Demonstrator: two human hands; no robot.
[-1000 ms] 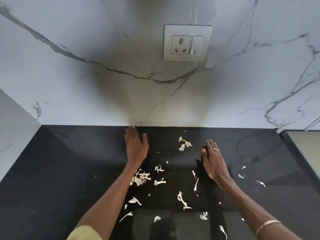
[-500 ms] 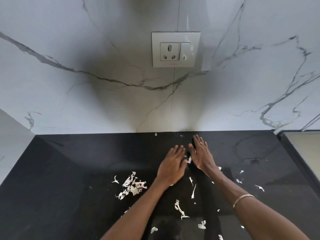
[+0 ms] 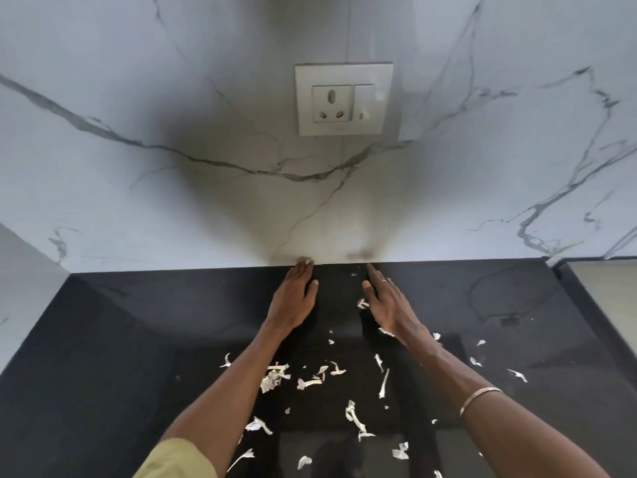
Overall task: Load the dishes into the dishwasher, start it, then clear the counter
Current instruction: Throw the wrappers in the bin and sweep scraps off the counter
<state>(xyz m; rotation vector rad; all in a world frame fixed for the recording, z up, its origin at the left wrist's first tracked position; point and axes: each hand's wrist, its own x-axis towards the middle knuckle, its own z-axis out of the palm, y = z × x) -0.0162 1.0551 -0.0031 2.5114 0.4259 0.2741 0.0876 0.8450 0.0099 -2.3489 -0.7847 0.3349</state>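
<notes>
I have both hands flat at the back of the counter (image 3: 103,339), just below centre frame: the left hand (image 3: 294,298) lies palm down with straight fingers whose tips reach the wall (image 3: 138,208), and the right hand (image 3: 386,301) stands more on its edge, fingers straight and together, holding nothing. Neither grips anything. The thing to clear, the scraps (image 3: 274,376), lies nearer me than both hands, lower in the frame, strewn from centre down to the bottom edge and out to the lower right; so the coming move, as I judge it, is a rake from the wall back toward me. The thickest clump sits beside my left forearm, which makes the left hand the nearer one for it, while a few bits lie right against the right palm. The scraps are pale, thin, curled and papery (peelings, I would guess, though I cannot tell of what), most of them slivers lying at all angles. The counter is black, polished and mirror-like, so light bits should slide easily. The wall is white marble-look with grey veins, and a socket (image 3: 343,98) sits on it, upper centre.
</notes>
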